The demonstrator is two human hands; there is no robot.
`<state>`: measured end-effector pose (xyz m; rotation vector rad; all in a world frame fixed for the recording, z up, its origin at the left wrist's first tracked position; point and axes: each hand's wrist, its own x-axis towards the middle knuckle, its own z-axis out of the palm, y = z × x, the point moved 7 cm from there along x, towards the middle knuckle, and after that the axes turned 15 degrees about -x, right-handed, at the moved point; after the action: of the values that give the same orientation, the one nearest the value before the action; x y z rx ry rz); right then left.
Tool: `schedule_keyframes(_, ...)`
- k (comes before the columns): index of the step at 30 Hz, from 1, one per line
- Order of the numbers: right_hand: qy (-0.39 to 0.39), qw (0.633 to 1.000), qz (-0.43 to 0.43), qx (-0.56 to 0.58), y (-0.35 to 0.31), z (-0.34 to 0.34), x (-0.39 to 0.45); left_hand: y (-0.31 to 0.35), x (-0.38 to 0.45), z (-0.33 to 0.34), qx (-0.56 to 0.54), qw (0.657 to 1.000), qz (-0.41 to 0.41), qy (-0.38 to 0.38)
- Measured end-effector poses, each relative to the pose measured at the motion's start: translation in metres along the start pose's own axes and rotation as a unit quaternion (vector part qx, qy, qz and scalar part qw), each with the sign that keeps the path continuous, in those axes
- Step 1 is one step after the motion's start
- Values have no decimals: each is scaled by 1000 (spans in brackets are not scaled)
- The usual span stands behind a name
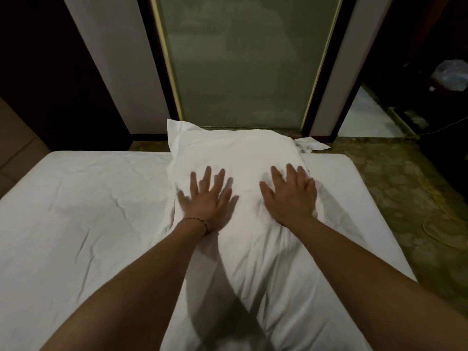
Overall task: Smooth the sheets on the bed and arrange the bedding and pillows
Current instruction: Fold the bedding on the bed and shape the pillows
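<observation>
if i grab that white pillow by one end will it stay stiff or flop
Probably flops: the pillow dents under the left hand and right hand, so its fill looks soft. Likely light for its size. The loose cover may slide over the sheet.

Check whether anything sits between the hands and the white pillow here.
Nothing visible does. The left hand and right hand both lie flat, fingers spread, directly on the plump white pillow, which rests on the white bed sheet.
</observation>
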<state>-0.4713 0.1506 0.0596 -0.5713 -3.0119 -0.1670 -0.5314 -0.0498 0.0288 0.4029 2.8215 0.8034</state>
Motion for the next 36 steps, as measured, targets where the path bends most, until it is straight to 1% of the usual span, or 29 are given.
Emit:
schedule_keyframes(2,13,997,-53,49,-20,-1,-9,28,3,10,-11,998,57,-38)
schedule_keyframes(4,14,993,-116,16,-28,14,-27,26,-11,29,-10,995,55,-81)
schedule_keyframes(5,4,991,-134,-11,-23,28,-36,16,-21,34,1,995,42,-87)
schedule_keyframes(6,-12,991,-131,-28,-10,43,-43,3,-29,39,19,996,32,-86)
schedule_keyframes(9,-73,995,-55,-26,37,74,-55,-26,-46,46,58,994,-5,-88)
schedule_keyframes(11,-94,994,-49,-21,44,76,-59,-28,-49,48,58,993,-23,-97)
schedule_keyframes(15,-83,995,-44,-16,34,56,-67,-14,-57,40,25,997,-26,-75)
schedule_keyframes(17,-81,996,-45,-5,23,46,-76,-3,-66,30,18,998,-6,-54)
schedule_keyframes(19,-67,996,-65,15,4,37,-82,12,-73,31,3,999,12,-43)
schedule_keyframes(21,-43,992,-110,39,-19,28,-95,25,-86,36,-7,998,27,-53)
schedule_keyframes(23,-27,987,-155,17,-28,32,-113,22,-98,45,15,995,35,-89)
schedule_keyframes(24,-23,987,-157,-2,-20,41,-120,12,-102,47,26,994,23,-103)
schedule_keyframes(25,-28,990,-139,-12,-5,50,-124,-2,-104,46,26,994,-2,-106)
schedule_keyframes(27,-59,995,-74,-5,33,68,-129,-30,-109,41,15,993,-64,-99)
schedule_keyframes(29,-100,994,-46,14,52,79,-130,-43,-112,40,13,991,-90,-93)
schedule_keyframes(30,-107,993,-49,17,54,79,-130,-42,-112,42,11,991,-91,-95)
schedule_keyframes(33,-96,994,-55,25,51,72,-120,-38,-103,40,14,993,-79,-85)
schedule_keyframes(36,-76,995,-60,22,49,63,-100,-34,-80,24,21,997,-57,-49)
